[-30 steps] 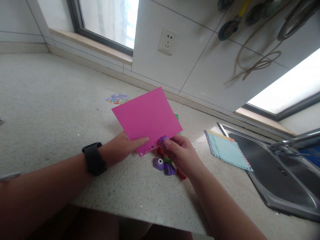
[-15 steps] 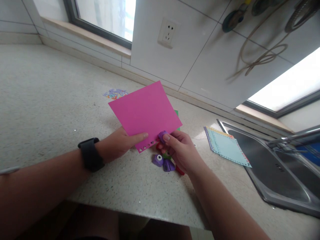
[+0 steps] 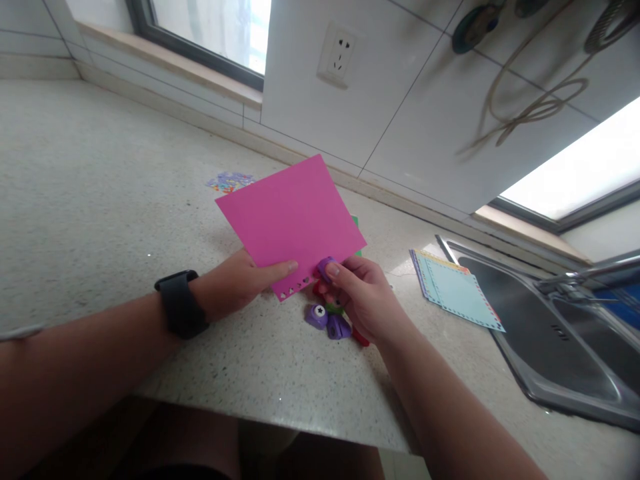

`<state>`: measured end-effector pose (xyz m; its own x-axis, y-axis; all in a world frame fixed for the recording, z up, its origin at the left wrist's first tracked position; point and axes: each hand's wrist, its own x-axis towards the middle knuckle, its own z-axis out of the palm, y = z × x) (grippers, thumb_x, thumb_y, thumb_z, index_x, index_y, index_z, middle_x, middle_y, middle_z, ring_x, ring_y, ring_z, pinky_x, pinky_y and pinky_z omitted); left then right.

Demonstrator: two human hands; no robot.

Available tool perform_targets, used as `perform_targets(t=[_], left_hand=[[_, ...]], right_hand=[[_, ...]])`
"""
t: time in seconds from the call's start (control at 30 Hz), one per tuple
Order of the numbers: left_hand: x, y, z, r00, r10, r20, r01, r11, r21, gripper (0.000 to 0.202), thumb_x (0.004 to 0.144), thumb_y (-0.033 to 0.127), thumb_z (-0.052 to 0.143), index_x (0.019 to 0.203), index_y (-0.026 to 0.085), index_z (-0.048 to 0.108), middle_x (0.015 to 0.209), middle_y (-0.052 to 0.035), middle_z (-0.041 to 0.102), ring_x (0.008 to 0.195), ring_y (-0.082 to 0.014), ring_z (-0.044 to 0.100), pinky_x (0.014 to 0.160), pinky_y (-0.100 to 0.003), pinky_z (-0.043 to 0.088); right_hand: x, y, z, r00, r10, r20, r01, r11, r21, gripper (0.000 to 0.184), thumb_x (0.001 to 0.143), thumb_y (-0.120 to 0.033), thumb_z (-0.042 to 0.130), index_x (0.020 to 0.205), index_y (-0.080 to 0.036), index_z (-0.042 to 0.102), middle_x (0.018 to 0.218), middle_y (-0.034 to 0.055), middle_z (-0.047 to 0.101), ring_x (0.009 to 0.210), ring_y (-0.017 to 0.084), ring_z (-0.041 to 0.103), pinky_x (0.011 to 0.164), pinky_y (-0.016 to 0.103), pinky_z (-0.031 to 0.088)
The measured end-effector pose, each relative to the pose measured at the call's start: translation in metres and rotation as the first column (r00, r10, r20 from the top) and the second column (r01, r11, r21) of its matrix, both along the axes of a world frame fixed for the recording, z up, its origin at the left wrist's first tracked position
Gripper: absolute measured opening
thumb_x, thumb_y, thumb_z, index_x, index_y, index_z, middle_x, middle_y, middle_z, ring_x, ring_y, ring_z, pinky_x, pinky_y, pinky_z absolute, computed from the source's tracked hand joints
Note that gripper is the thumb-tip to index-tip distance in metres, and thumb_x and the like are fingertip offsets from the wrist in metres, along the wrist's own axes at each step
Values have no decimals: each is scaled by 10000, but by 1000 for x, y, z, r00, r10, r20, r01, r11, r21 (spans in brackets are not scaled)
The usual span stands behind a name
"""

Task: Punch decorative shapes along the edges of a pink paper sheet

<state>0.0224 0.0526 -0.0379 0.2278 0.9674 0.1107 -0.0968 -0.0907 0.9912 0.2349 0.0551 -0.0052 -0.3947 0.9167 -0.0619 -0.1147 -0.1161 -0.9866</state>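
Note:
A sheet of pink paper [image 3: 295,217] is tilted above the counter, with several small shapes cut out along its near edge. My left hand [image 3: 250,277] grips it at the lower left, thumb on top and the other fingers hidden underneath. Between the thumb and fingers of my right hand [image 3: 367,290] is a purple craft punch [image 3: 327,268], set on the sheet's near edge. Under that hand lie more punches: a purple one with a star on its white button [image 3: 317,316], another purple one [image 3: 339,327], and red and green pieces partly covered by the fingers.
Small paper cut-outs [image 3: 230,181] lie in a pile behind the sheet. Stacked punched papers [image 3: 453,290], pale blue on top, overlap the rim of a steel sink [image 3: 545,360] at right. Something green [image 3: 356,227] shows behind the pink sheet. The tiled wall has a socket [image 3: 338,55].
The view has shifted slightly. Both hands keep their hold on the pink paper and the punch, with almost no visible movement.

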Motion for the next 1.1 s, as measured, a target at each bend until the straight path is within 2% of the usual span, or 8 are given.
perform_targets(t=[0.27,0.77,1.1], left_hand=[[0,-1,6,999,2,-40,-2,1000,15,341,909,354,702,1228,234,697,1254,-43,750,1124,-223,713,1024,-365,561],[1,-3,7,998,1,-56,-3,999,-40,429,878,414,725,1261,221,699,1251,-74,750,1160,-277,700,1058,-446,544],[-1,-5,8,998,17,-58,-18,1000,-3,445,880,403,725,1290,238,670,1327,-61,712,1216,-256,674,1107,-412,508]], right_hand=[[-1,0,0,1000,-8,-7,8,1000,-22,236,847,-388,796,878,-163,732,698,20,682,593,91,595,518,202,445],[-2,0,3,1000,-13,18,13,1000,1,236,852,-394,789,857,-167,725,677,10,677,565,82,577,495,194,433],[-3,0,4,999,-26,18,27,999,-39,255,842,-398,796,855,-155,717,687,20,686,550,76,567,494,194,425]])
